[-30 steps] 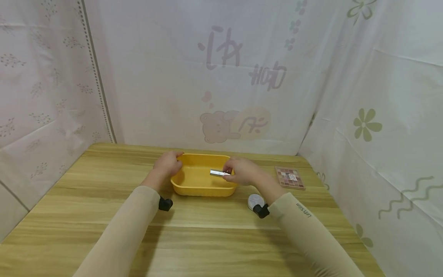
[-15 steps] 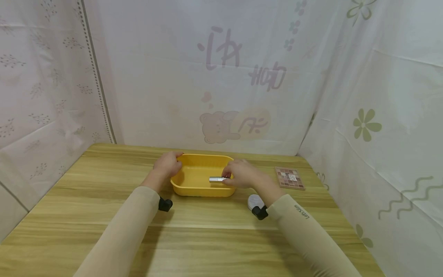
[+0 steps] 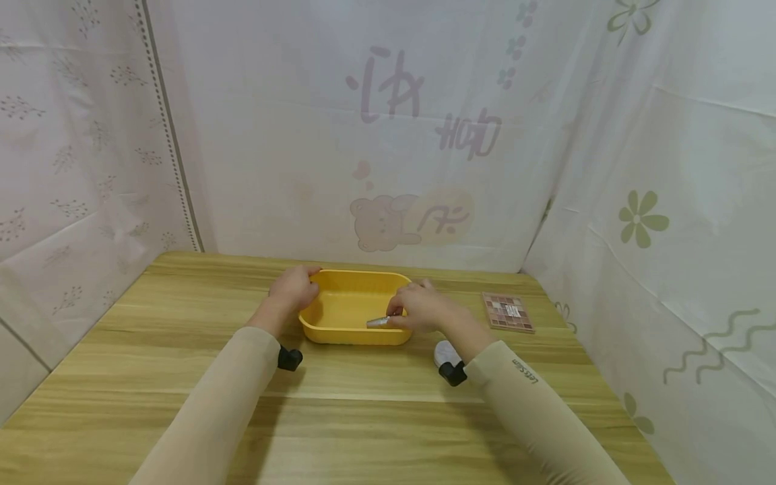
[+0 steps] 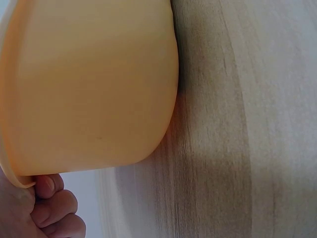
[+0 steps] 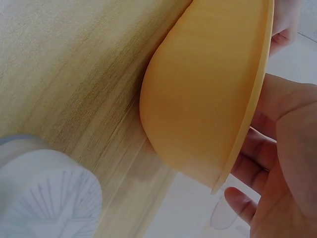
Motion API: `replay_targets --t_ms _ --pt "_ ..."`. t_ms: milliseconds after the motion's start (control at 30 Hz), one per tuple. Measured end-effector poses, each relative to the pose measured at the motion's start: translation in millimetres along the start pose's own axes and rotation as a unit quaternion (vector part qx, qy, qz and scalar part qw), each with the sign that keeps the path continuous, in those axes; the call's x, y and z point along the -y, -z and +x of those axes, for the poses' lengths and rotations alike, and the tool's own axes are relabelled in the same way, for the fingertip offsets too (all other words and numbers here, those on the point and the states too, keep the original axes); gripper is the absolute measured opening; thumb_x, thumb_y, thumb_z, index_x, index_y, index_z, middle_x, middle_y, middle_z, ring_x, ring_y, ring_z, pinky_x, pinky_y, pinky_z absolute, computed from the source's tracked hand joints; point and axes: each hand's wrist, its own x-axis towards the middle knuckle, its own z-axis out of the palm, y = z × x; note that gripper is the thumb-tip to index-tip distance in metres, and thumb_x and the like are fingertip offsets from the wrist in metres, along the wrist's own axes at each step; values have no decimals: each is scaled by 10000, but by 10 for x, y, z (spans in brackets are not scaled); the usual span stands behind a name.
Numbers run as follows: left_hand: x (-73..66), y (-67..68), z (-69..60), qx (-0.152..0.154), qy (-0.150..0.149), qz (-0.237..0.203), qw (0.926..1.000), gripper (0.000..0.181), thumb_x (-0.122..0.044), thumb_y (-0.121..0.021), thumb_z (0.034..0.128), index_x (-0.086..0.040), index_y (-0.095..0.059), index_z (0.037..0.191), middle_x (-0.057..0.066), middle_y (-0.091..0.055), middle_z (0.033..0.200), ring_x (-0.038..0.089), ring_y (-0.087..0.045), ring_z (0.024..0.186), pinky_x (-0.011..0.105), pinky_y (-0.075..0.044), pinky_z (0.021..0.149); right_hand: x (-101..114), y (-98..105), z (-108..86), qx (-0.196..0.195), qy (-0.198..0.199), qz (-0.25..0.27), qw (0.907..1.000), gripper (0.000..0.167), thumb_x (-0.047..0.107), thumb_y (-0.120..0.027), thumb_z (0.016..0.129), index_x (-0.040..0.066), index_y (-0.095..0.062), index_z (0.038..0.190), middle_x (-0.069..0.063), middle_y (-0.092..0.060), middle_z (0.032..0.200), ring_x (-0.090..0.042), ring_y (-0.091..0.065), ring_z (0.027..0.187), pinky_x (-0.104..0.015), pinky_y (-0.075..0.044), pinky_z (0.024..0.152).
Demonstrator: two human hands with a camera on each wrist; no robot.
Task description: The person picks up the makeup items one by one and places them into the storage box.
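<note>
A yellow plastic basin [image 3: 356, 335] stands on the wooden table. My left hand [image 3: 294, 288] grips its left rim; the left wrist view shows curled fingers [image 4: 57, 204] under the rim, against the basin's outer wall [image 4: 99, 99]. In the head view, my right hand [image 3: 424, 306] reaches over the right rim and pinches a slim silver lipstick-like tube [image 3: 377, 322], tilted low within the basin. From the right wrist, the basin wall [image 5: 203, 94] hides the tube, while the hand [image 5: 287, 144] shows beyond the rim.
A round white-lidded container [image 3: 445, 353] sits on the table [image 3: 339, 431] below the right wrist, partly covered by the black wrist mount [image 3: 452, 373]. Farther right lies a flat eyeshadow palette [image 3: 509, 312]. Patterned cloth [image 3: 291, 135] hangs behind and at both sides.
My right hand has lowered the tube deeper into the basin, and its free end now tips downward. The left hand has stayed on the rim.
</note>
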Motion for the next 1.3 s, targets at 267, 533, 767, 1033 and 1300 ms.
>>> replay_targets --t_ms 267,533,767,1033,1300 --pt "-18 18 -6 85 18 -61 9999 621 -169 -486 1051 -208 -502 1671 219 -541 1652 264 -457 707 342 -366 598 -44 8 0 -52 -18 278 9996 158 328 -729 1063 212 -822 1118 81 -756 1063 -224 -660 1137 -565 -337 1135" --pt "-20 3 -3 11 -32 12 10000 616 -173 -483 1050 -194 -511 1665 211 -543 1653 338 -577 904 370 -387 655 -82 32 -19 -87 -112 332 9993 180 362 -706 1077 228 -800 1152 87 -750 1084 -211 -664 1131 -581 -331 1189" --pt "-11 -2 4 31 -13 -16 10000 609 -174 -486 1055 -191 -512 1664 207 -534 1662 318 -550 859 358 -391 647 -90 72 -62 -232 -146 357 9990 185 352 -710 1071 206 -794 1146 56 -740 1080 -249 -676 1133 -609 -332 1195" --pt "54 -19 78 66 -28 -81 9999 611 -184 -503 1047 -213 -525 1657 217 -541 1653 279 -482 742 364 -393 618 -123 105 -99 -350 -250 364 9984 190 363 -714 1067 209 -791 1145 45 -730 1091 -253 -677 1137 -625 -345 1198" --pt "-6 4 23 108 15 24 9999 610 -177 -489 1062 -194 -499 1672 214 -549 1646 273 -488 732 341 -380 606 -166 132 -120 -443 -299 300 9981 220 372 -692 1074 201 -787 1175 29 -729 1100 -262 -682 1133 -608 -354 1184"
